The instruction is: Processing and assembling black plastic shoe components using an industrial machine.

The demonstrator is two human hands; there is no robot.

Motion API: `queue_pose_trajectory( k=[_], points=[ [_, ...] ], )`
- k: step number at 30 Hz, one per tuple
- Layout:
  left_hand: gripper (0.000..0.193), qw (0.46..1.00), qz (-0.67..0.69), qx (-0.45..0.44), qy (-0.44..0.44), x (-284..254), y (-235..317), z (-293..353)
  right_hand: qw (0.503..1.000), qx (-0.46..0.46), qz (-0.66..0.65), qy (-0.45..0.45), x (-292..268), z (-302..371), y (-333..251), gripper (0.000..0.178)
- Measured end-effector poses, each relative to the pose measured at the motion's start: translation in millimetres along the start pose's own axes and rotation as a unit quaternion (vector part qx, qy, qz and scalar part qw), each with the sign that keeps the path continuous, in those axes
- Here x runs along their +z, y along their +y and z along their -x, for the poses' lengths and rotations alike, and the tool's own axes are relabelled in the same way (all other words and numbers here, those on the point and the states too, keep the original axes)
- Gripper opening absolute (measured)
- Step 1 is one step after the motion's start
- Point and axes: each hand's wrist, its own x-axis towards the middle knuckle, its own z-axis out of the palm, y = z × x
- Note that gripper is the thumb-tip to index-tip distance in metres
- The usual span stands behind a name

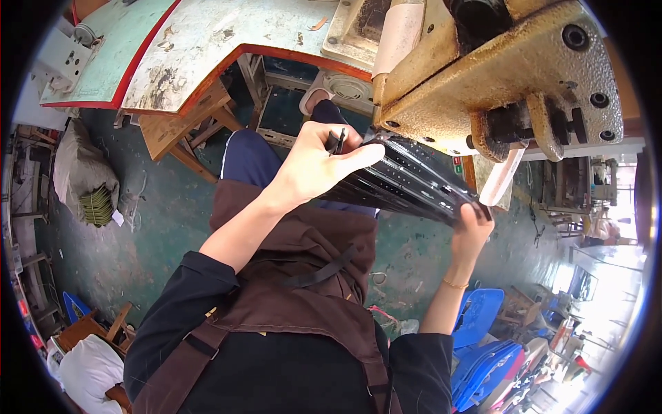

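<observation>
- L hand [321,162]: was raised ahead; grip curled round small blk tool [336,142], thumb extended; hold on blk strips [420,181] unclear.
- R hand [472,226]: reached fwd-R; grip pinched strips' end. Strips slanted betw. hands.
- Machine head [496,83]: overhung strips' upper edge.
- Stained surface [214,41]: stood ahead L; grey sack [83,162] far L.

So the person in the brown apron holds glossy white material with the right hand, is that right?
Not quite: the head view shows the glossy material is black, not white. The right hand does hold it, and the apron is brown.
</observation>
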Motion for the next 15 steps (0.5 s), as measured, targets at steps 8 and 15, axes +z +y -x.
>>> queue_pose_trajectory(
  k=[8,15],
  points=[
    [0.020,0.997,0.044,0.031,0.046,-3,-15,-5,0.997,0.004,0.059,-0.049,14,-26,-13,0.036],
    [0.019,0.987,0.080,0.047,0.128,-13,-9,-5,0.991,-0.050,0.096,-0.078,68,-24,-28,0.047]
  ],
)
